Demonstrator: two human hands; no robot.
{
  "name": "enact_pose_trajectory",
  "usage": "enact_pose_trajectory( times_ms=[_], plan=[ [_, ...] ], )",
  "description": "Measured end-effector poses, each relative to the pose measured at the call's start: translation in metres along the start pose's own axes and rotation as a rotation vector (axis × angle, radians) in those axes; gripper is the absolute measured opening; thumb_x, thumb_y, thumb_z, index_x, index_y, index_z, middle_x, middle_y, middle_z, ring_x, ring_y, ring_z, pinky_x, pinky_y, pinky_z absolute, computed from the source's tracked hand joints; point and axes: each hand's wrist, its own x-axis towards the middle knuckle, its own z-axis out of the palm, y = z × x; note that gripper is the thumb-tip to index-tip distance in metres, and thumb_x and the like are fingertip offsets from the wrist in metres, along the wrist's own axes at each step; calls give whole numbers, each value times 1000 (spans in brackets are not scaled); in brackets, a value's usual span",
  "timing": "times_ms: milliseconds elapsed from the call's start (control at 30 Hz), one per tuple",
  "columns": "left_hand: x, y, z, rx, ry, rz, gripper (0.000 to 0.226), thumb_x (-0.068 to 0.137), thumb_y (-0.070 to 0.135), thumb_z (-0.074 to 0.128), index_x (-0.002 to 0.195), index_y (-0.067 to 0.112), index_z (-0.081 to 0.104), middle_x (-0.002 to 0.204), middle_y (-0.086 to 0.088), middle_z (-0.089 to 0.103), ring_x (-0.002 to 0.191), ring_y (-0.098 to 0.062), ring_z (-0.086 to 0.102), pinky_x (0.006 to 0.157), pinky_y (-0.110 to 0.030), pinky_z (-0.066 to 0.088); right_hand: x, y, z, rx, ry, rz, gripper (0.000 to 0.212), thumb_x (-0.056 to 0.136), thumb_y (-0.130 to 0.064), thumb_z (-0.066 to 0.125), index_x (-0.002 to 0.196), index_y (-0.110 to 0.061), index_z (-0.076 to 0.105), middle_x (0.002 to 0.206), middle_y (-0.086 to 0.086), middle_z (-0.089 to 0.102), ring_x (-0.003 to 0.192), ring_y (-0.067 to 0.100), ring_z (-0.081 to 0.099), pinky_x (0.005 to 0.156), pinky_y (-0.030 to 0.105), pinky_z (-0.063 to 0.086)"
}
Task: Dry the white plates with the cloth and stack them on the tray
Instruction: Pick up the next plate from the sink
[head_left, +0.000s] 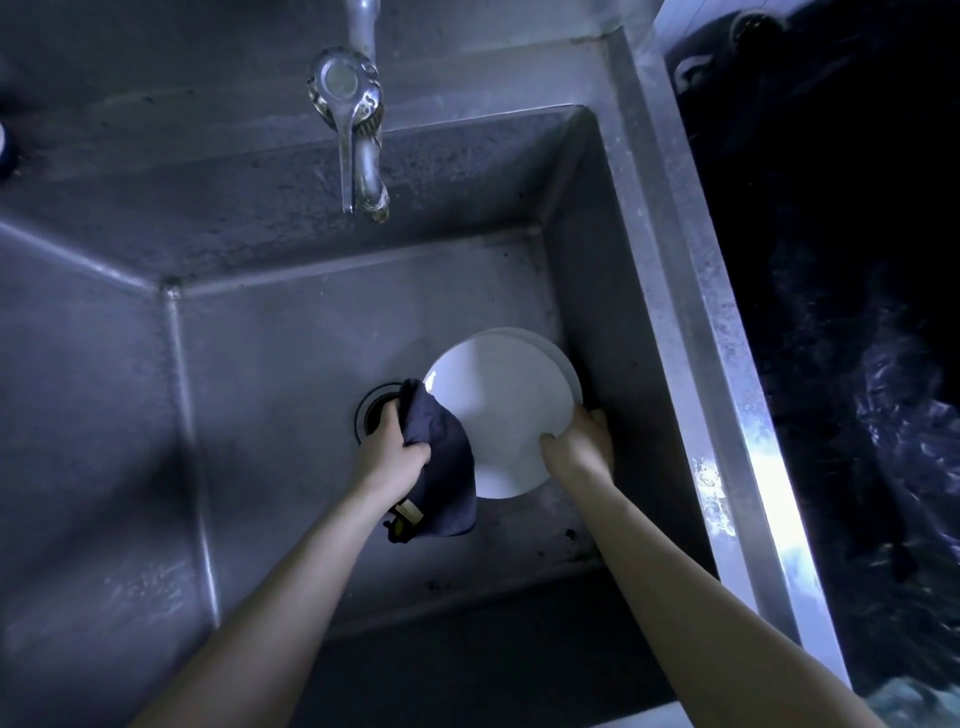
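Plates: two white ones show; the front plate (498, 410) overlaps a second plate (565, 364), of which only a rim crescent shows at the upper right.
Where: both are low in the sink (291, 343), near its right wall; whether the front one rests on the other cannot be told.
Cloth: one dark cloth (441, 467), bunched, lying against the front plate's left edge and hanging down past the wrist, with a pale tag at its lower end.
Left hand (392, 447): fingers curled round the cloth, gripping it.
Right hand (582, 441): fingers and thumb pinch the front plate's lower right rim.
Drain (370, 415): one, partly hidden behind the left hand and cloth.
Tap (363, 156): one, with a lever, above the sink's far wall.
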Motion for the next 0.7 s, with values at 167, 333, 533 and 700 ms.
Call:
enact_pose_trajectory(
  times_ms=[167,333,533,700],
  plan=[
    [-3,-5,-1,-23,-7,-22,68,79,5,57,140,26,35,82,1,58,71,-14,55,53,-28,35,-8,2,2,14,18,-13,41,93,-16,55,132,-3,50,140,16,41,118,37,53,90,34,46],
    [-10,-10,-2,-29,4,-10,68,79,5,56,140,27,34,80,-2,60,70,-19,58,54,-29,38,-13,1,4,16,53,-41,38,91,-15,58,126,-1,53,135,16,45,114,37,55,89,35,46],
    [-12,-14,0,-37,7,-1,65,79,5,54,137,27,36,83,-1,61,74,-21,60,67,-36,49,-11,2,7,7,79,-35,44,90,-18,63,128,1,50,137,16,43,117,37,53,88,35,45],
    [-15,-17,-1,-44,-5,0,64,79,6,54,137,28,35,85,1,60,75,-18,59,60,-31,42,-7,1,8,48,80,-4,51,89,-16,67,130,2,45,141,18,39,125,38,48,96,38,45]
  ],
)
